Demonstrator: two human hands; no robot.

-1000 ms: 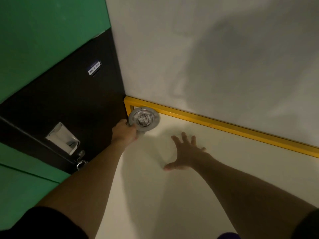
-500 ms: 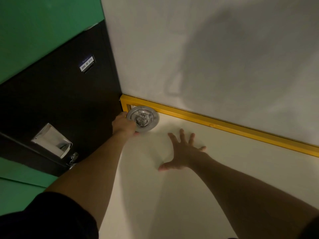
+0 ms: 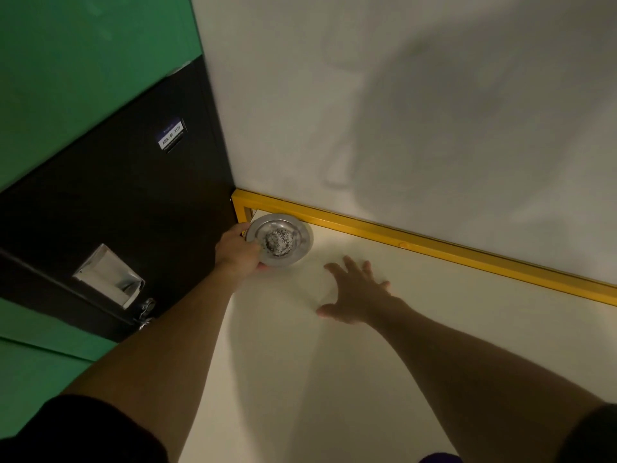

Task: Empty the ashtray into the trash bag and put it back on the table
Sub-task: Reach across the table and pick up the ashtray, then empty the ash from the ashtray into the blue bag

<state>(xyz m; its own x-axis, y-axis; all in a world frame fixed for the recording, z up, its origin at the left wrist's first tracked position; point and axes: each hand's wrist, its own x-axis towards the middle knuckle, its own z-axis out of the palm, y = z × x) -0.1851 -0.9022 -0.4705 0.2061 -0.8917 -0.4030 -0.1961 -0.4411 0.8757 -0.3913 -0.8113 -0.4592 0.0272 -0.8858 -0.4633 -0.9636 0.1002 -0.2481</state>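
A round metal ashtray (image 3: 283, 237) with grey ash in its middle sits at the far left corner of the cream table (image 3: 334, 362). My left hand (image 3: 237, 252) grips the ashtray's near left rim. Whether the ashtray rests on the table or is slightly raised I cannot tell. My right hand (image 3: 357, 292) lies flat on the table with fingers spread, just right of the ashtray and apart from it. No trash bag is in view.
A yellow rail (image 3: 434, 248) borders the table's far edge against a white wall (image 3: 400, 111). Left of the table stands a black door (image 3: 117, 195) with a label, a paper holder (image 3: 108, 275) and a latch, set in a green wall (image 3: 66, 61).
My left hand has closed further around the ashtray's rim. My right hand stays spread on the table in nearly the same place.
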